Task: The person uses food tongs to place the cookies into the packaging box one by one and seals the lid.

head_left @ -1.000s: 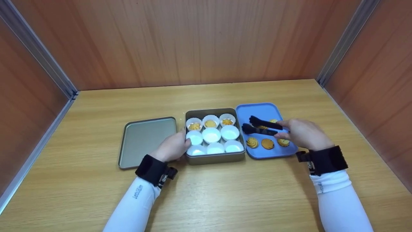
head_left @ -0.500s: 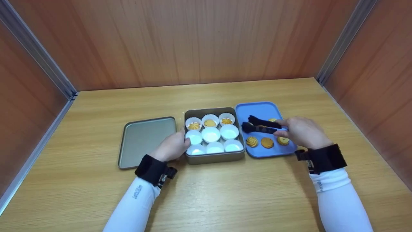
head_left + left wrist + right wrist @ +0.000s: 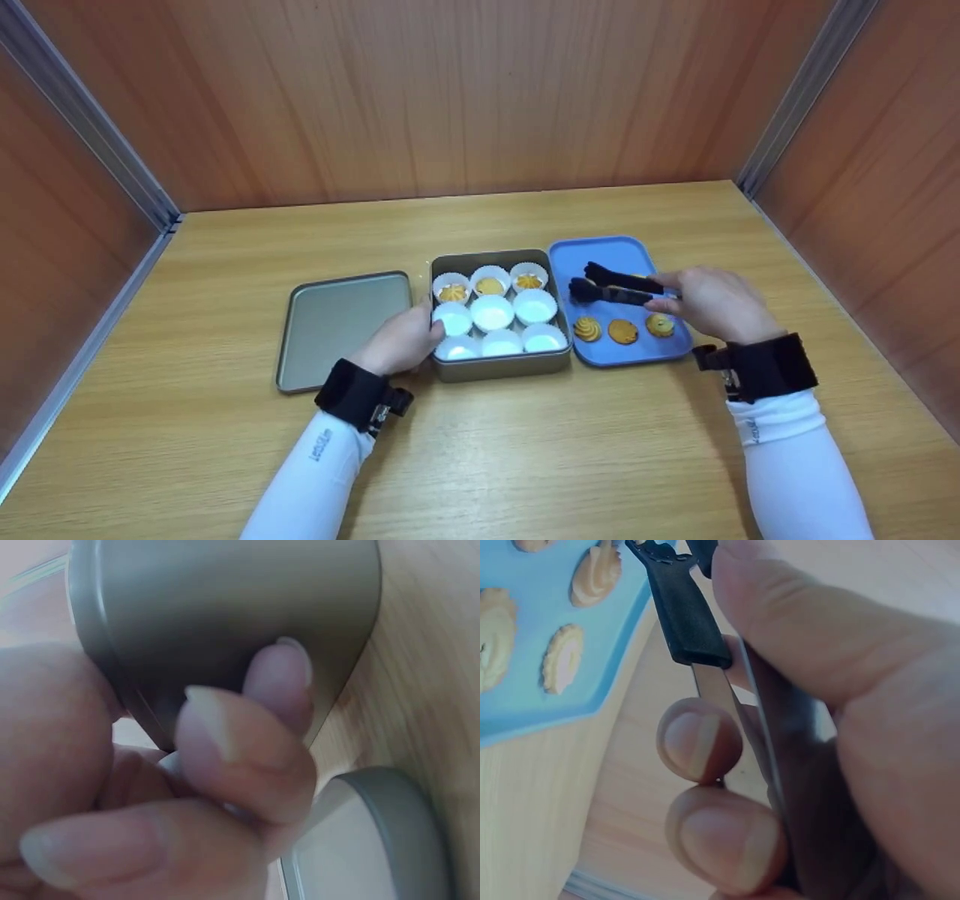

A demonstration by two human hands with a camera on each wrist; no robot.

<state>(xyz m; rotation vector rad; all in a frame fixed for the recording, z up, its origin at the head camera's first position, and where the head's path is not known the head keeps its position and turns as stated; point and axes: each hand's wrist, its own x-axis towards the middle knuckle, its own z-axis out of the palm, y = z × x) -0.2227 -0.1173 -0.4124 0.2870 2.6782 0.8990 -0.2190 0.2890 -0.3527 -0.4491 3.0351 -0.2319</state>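
Observation:
In the head view my left hand [image 3: 401, 339] grips the left wall of a metal tin [image 3: 504, 366], thumb at the rim. The left wrist view has its curled fingers [image 3: 247, 735] against the tin's outer side [image 3: 225, 600]. White paper cups [image 3: 492, 313] fill the tin; the back row holds cookies [image 3: 490, 286], while the cups nearer me hold none. My right hand [image 3: 716, 304] holds black-tipped tongs [image 3: 615, 295] over a blue tray [image 3: 600, 247]. Their tips are spread, partly hiding cookies behind them. A row of cookies [image 3: 623, 331] lies along the tray's near side.
A shallow metal lid [image 3: 337, 330] lies left of the tin, partly behind my left hand. The tray stands against the tin's right side. Wooden panels [image 3: 480, 97] wall the table [image 3: 480, 450] at the back and both sides.
My right hand and the tongs have shifted slightly right and away from me over the tray. My left hand keeps its hold on the tin.

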